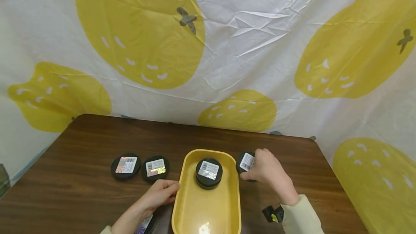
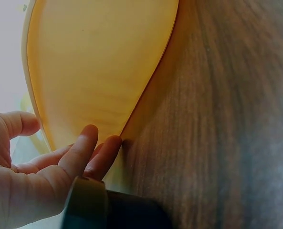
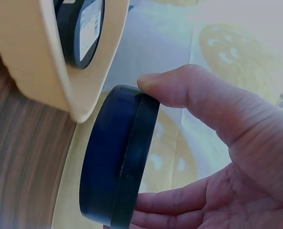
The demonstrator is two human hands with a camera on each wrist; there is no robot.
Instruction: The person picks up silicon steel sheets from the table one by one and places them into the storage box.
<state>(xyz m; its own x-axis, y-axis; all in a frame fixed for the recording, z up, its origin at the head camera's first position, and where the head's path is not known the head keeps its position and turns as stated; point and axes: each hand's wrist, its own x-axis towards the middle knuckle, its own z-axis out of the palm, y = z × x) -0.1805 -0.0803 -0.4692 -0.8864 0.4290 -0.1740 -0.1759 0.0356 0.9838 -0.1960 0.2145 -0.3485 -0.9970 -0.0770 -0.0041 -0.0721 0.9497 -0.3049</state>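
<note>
The right hand (image 1: 268, 170) grips a black tin (image 1: 246, 162) by its edge, thumb on one side and fingers on the other, just outside the right wall of the yellow tray (image 1: 208, 210). In the right wrist view the tin (image 3: 117, 181) is held on edge close to the tray's rim (image 3: 50, 71), and it seems lifted off the desk (image 1: 81, 190) rather than resting on it, though that is hard to be sure of.

One tin (image 1: 209, 173) already lies in the far end of the tray, label up. Two more tins (image 1: 125, 166) (image 1: 155, 168) sit side by side on the desk left of the tray, untouched. Another dark, round thing (image 1: 146, 224) shows partly under the left wrist; it may be a further tin.

The left hand (image 1: 160, 194) rests with relaxed fingers (image 2: 91, 148) against the tray's left wall, holding nothing and seemingly steadying it.

Judging by this, the work is early: one tin in, one in hand at the tray's side, at least two left.
</note>
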